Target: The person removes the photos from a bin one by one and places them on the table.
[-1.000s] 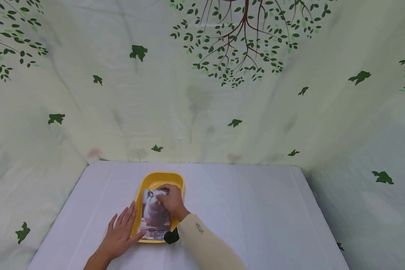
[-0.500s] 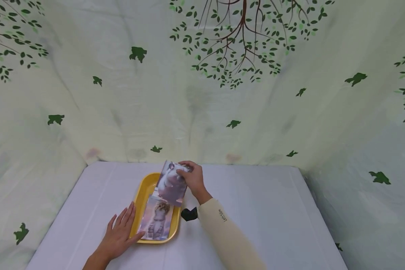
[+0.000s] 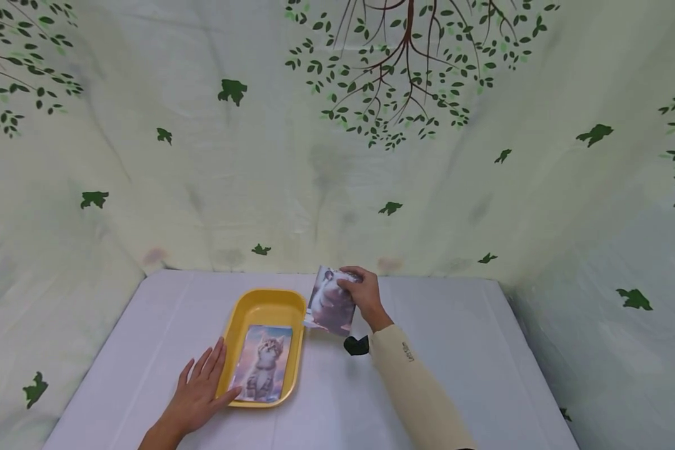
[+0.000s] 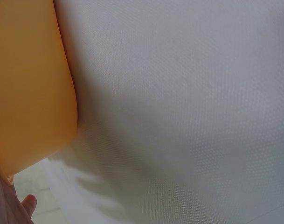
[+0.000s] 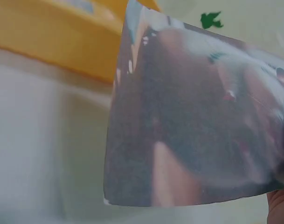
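The right hand (image 3: 365,297) pinches a picture card (image 3: 329,306) by a far corner, above the surface (image 3: 427,356) just right of the yellow tray (image 3: 267,299), long axis leading away, leaning slightly right. The left hand (image 3: 198,392), thumb spread, touches the tray's left rim; a kitten card (image 3: 263,365) lies inside.

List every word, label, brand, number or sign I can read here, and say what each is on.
"LetsSlim", it seems, on the right sleeve: small and blurred, so the spelling is uncertain.
No readable text shows on the tray, cat card or held card.
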Demonstrator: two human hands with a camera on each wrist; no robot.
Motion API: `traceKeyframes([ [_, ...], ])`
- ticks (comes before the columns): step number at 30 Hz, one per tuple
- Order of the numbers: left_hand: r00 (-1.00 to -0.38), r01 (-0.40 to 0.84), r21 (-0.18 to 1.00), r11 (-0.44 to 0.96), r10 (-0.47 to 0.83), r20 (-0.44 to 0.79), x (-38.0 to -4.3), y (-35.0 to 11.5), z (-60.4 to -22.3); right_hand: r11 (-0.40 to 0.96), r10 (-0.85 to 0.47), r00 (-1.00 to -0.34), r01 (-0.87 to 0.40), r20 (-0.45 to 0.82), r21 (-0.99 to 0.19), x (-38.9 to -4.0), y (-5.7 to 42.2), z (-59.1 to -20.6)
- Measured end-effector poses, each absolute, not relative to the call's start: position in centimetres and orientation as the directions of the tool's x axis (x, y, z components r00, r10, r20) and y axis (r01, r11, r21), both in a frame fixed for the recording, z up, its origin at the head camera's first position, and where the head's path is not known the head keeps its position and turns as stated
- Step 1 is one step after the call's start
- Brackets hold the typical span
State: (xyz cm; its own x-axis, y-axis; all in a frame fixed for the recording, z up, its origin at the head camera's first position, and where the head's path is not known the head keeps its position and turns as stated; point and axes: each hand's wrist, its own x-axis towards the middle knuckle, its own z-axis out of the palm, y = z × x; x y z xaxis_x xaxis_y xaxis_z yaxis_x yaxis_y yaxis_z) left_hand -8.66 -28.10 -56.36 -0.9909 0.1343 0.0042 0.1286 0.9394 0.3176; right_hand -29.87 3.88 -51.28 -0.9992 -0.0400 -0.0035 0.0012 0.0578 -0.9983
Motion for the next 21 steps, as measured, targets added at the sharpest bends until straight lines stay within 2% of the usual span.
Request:
traceKeyframes([
  [9,-0.99,0.136,0.312,0.94,0.136,0.02,-8.6,-28.2,-56.6,0.168,-0.06,-0.992,0.101,-0.113,-0.981,-30.2,4.2,-55.4],
  [21,-0.991,0.137,0.319,0.938,0.131,0.04,-8.3,-28.2,-56.5,0.294,-0.129,-0.972,0.15,-0.195,-0.944,-29.5,2.3,-58.7],
])
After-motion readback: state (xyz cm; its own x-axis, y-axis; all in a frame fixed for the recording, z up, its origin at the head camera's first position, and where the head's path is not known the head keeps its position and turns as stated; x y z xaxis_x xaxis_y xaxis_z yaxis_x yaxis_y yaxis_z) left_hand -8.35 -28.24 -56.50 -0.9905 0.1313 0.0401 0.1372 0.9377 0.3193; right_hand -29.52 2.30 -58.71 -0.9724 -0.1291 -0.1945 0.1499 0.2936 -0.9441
